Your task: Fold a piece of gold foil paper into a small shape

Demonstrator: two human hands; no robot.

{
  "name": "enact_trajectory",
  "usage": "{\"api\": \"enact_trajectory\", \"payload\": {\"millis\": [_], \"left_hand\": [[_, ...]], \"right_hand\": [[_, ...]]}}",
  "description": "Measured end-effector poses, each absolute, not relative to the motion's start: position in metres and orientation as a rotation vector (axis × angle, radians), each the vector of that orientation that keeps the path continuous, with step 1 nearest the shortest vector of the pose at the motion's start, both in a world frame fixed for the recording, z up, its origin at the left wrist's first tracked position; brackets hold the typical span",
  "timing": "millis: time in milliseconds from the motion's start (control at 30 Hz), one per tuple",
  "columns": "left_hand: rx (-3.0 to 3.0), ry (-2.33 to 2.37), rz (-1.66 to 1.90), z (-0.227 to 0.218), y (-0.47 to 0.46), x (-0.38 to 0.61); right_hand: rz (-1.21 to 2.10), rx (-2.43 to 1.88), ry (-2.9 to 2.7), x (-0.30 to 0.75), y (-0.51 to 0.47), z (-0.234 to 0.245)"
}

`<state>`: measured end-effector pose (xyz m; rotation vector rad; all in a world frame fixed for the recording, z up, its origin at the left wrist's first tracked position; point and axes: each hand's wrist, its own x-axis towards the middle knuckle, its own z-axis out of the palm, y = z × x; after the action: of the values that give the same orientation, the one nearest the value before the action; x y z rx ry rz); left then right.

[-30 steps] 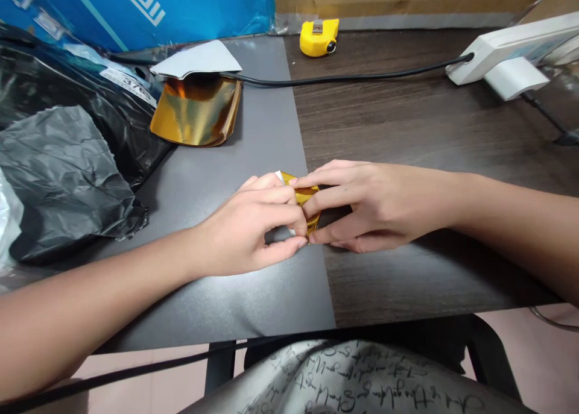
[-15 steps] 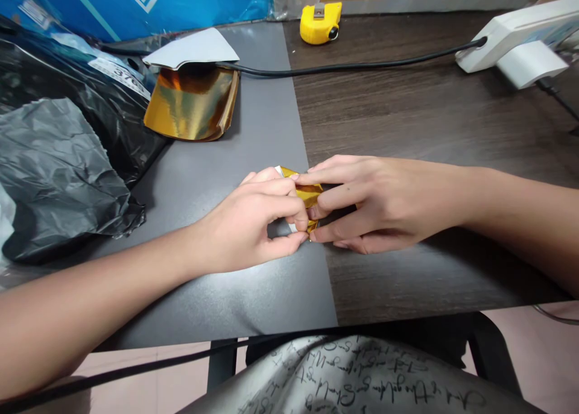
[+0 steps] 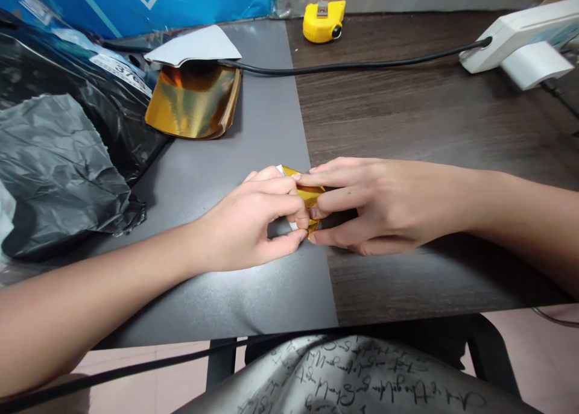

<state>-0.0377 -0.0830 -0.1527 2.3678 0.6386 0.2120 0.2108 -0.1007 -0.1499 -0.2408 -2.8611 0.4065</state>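
A small folded piece of gold paper [image 3: 310, 194] with white edges lies on the desk between my hands, mostly covered by fingers. My left hand [image 3: 260, 218] is closed on its left side, with thumb and index finger pinching the near edge. From the right, my right hand [image 3: 366, 203] presses on the paper with its fingertips, its thumb at the near corner and the index finger along the far edge. Farther back on the left, a stack of gold foil sheets [image 3: 192, 100] rests partly under a white paper flap [image 3: 194, 46].
A yellow tape measure [image 3: 322, 25] sits at the back. A black cable [image 3: 362, 67] runs to a white power strip [image 3: 479, 52] at right. Black plastic bags [image 3: 58, 161] crowd the left side, and a blue package [image 3: 203, 4] stands behind.
Both hands stay on the gold paper in nearly the same place. The right thumb and lower fingers have shifted very slightly. The view has moved a little.
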Motion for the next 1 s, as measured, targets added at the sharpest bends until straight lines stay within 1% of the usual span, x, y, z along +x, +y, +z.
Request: {"api": "enact_trajectory", "payload": {"millis": [167, 433, 700, 800, 1000], "left_hand": [[2.383, 0.625, 0.243, -0.1531, -0.0837, -0.0375], [2.338, 0.620, 0.155, -0.1526, -0.0828, -0.0377], [2.310, 0.586, 0.049, -0.1515, -0.0795, -0.0412], [2.317, 0.568, 0.071, -0.1525, -0.0788, -0.0411], [2.291, 0.670, 0.035, -0.1510, -0.0818, -0.0376]], "right_hand": [[0.455, -0.252, -2.814, 0.2105, -0.0995, -0.1509], [0.532, -0.294, -2.785, 0.2112, -0.0989, -0.1524], [0.493, -0.284, -2.807, 0.2109, -0.0996, -0.1515], [0.486, -0.278, -2.813, 0.2110, -0.0999, -0.1511], [0.468, -0.257, -2.825, 0.2102, -0.0993, -0.1515]]}}
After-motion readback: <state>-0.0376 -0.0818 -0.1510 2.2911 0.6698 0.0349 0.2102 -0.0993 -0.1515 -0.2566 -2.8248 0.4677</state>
